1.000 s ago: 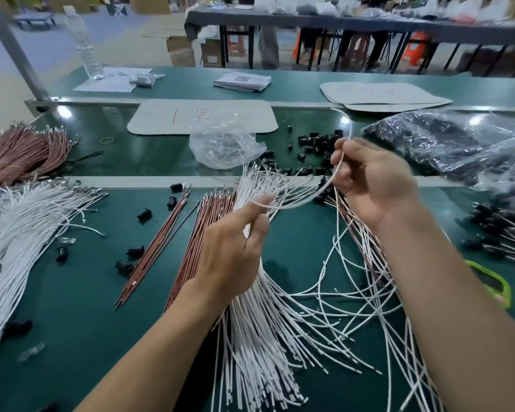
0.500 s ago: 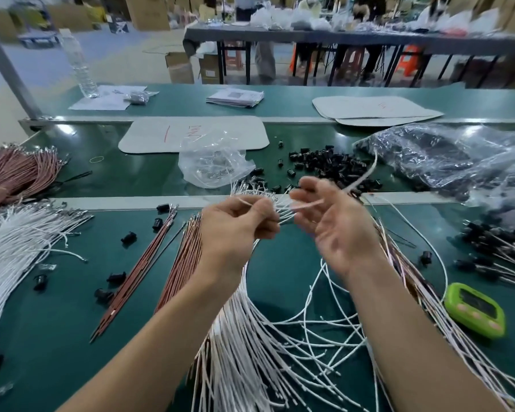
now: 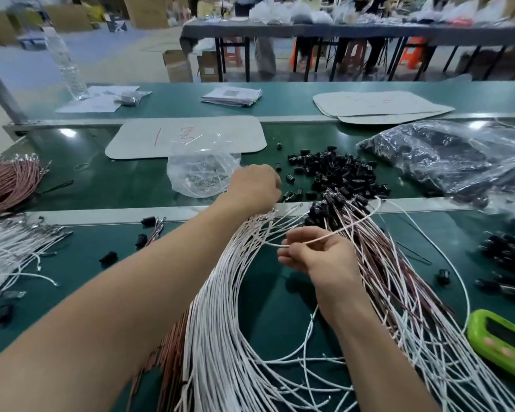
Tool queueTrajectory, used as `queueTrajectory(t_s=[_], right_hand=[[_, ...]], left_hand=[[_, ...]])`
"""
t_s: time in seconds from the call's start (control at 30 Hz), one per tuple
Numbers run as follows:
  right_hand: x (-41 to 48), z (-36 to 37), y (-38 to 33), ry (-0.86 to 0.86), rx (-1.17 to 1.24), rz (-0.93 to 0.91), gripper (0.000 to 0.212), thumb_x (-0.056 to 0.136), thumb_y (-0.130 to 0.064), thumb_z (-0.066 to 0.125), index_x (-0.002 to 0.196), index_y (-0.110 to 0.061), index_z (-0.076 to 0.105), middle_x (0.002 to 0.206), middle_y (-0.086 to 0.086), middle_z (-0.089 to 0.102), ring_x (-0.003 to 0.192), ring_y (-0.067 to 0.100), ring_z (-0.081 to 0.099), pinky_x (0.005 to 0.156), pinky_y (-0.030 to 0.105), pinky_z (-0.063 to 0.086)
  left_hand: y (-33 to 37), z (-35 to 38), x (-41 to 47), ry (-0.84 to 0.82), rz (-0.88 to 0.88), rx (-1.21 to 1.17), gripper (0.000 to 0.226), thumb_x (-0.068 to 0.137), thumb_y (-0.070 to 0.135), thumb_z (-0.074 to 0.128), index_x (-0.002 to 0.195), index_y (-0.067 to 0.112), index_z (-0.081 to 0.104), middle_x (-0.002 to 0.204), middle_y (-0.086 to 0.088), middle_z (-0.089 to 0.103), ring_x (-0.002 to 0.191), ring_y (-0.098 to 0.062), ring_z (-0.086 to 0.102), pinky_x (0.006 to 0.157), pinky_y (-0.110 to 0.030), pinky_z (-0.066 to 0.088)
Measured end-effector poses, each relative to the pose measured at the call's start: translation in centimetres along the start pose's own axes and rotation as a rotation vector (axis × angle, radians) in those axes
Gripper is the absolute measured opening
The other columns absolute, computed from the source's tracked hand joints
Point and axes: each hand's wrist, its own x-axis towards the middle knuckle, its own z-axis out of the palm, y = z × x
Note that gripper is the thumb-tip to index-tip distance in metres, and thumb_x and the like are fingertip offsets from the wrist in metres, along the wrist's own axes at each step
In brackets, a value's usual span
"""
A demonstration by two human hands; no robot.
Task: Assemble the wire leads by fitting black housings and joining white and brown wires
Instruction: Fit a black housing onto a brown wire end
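Pinching one white wire between thumb and fingertips, our right hand holds it above the fanned white wires on the green table. Our left hand sits with curled fingers at the near edge of the black housings; whether it grips one, we cannot tell.

The right hand, just right of centre, pinches one white wire that curves away toward 2 o'clock. The left hand is stretched out at 12 o'clock, its fingers curled just beside the heap of black housings at 1 o'clock.
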Motion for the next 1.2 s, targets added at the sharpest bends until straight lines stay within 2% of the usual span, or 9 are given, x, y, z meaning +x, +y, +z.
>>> queueTrajectory(t_s=[0.2,0.33,0.47,0.53,0.67,0.73,0.83,1.0,1.2], right_hand=[[-0.1,-0.4,0.0,-0.001,-0.030,-0.061,0.024,0.095,0.009,0.062,0.082,-0.006,0.076,0.076,0.013,0.074,0.064,0.021,0.071,0.060,0.026,0.059],[-0.2,-0.1,-0.1,-0.026,-0.028,-0.072,0.018,0.100,0.003,0.060,0.088,-0.003,0.072,0.075,0.013,0.074,0.063,0.023,0.073,0.058,0.027,0.060],[-0.4,0.3,-0.4,-0.046,0.024,-0.149,0.020,0.106,-0.005,0.054,0.090,-0.007,0.066,0.078,0.014,0.075,0.064,0.029,0.074,0.057,0.030,0.061],[-0.7,0.5,-0.5,-0.067,-0.010,-0.261,0.021,0.107,-0.009,0.052,0.091,-0.012,0.066,0.082,0.012,0.077,0.068,0.029,0.076,0.060,0.032,0.062],[-1.5,0.7,-0.3,-0.131,-0.380,-0.632,0.019,0.107,-0.020,0.051,0.097,-0.028,0.065,0.094,-0.004,0.075,0.082,0.017,0.076,0.072,0.030,0.064],[-1.8,1.0,-0.2,-0.181,-0.485,-0.694,0.018,0.106,-0.020,0.052,0.099,-0.031,0.065,0.094,-0.010,0.074,0.085,0.013,0.076,0.074,0.024,0.061],[-2.2,1.3,0.0,-0.295,-0.444,-0.498,0.022,0.106,-0.011,0.051,0.095,-0.021,0.067,0.088,0.002,0.074,0.077,0.021,0.075,0.071,0.029,0.061],[-2.5,1.5,-0.4,-0.295,-0.175,-0.240,0.021,0.103,0.001,0.056,0.093,-0.013,0.068,0.084,0.017,0.076,0.071,0.029,0.076,0.066,0.031,0.062],[-2.9,1.4,-0.9,-0.268,-0.068,-0.236,0.028,0.087,0.013,0.067,0.082,-0.014,0.072,0.081,0.018,0.076,0.067,0.024,0.074,0.066,0.030,0.061]], left_hand=[[-0.2,0.8,1.3,-0.039,-0.051,-0.045,0.028,0.090,0.002,0.061,0.105,0.018,0.080,0.105,-0.002,0.078,0.095,-0.023,0.071,0.090,-0.038,0.060],[-0.3,-0.1,-0.3,0.224,-0.077,-0.277,0.033,0.102,0.005,0.052,0.123,0.018,0.073,0.124,-0.004,0.062,0.111,-0.025,0.059,0.098,-0.034,0.048],[-2.1,-1.6,-6.5,0.553,0.049,-0.612,0.025,0.101,0.003,0.057,0.112,0.018,0.075,0.112,0.004,0.055,0.096,-0.004,0.059,0.091,-0.023,0.051],[-3.2,-1.7,-10.8,0.822,0.137,-0.578,0.020,0.100,0.002,0.061,0.111,0.013,0.074,0.115,0.002,0.056,0.097,0.002,0.054,0.089,-0.017,0.049],[-5.6,-1.2,-16.6,1.092,0.264,-0.342,0.013,0.101,0.004,0.063,0.110,0.002,0.073,0.120,-0.007,0.061,0.114,-0.021,0.056,0.099,-0.031,0.045],[-6.5,-0.7,-18.4,1.053,0.308,-0.240,0.013,0.101,0.008,0.064,0.109,0.005,0.073,0.114,-0.007,0.067,0.108,-0.022,0.058,0.100,-0.027,0.042],[-7.0,1.0,-20.4,0.789,0.281,-0.186,0.013,0.091,0.008,0.075,0.103,0.008,0.078,0.106,-0.005,0.072,0.101,-0.016,0.060,0.098,-0.017,0.040],[-6.9,2.1,-20.3,0.432,0.042,-0.484,0.027,0.077,0.005,0.087,0.093,0.026,0.079,0.094,0.018,0.071,0.088,-0.003,0.065,0.082,-0.015,0.051],[-6.9,2.5,-20.6,0.395,-0.042,-0.514,0.026,0.079,0.018,0.088,0.101,0.031,0.081,0.087,0.033,0.067,0.088,0.008,0.066,0.080,-0.003,0.047]])
